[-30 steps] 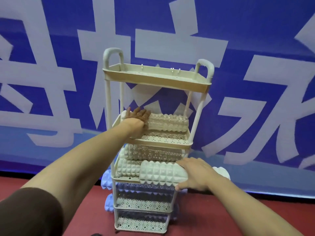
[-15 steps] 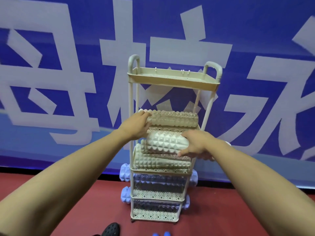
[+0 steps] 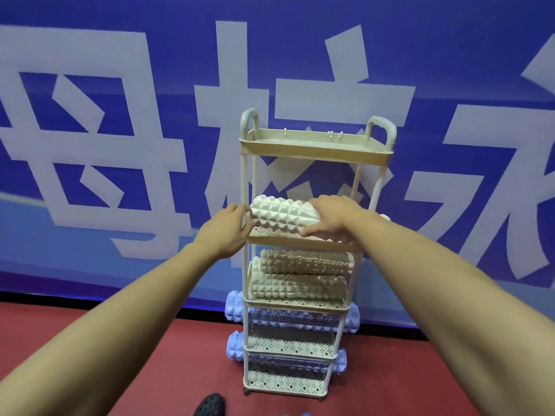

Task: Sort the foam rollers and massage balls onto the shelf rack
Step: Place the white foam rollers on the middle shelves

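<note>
Gripping white knobbly foam roller [image 3: 282, 217] at 2nd tier of beige tiered plastic shelf rack [image 3: 312, 145]: right hand [image 3: 333, 219] fingers wrapped over it, hiding its right end; left hand [image 3: 228, 232] fingers touching left end, grip unclear.

A cream shelf rack [image 3: 315, 151] stands on the red floor [image 3: 168, 370] against a blue wall. Its top tray is bare. The second tier bears a white foam roller [image 3: 282, 216], the third two beige rollers [image 3: 303, 274], and the lower tiers blue rollers [image 3: 235, 306].
</note>
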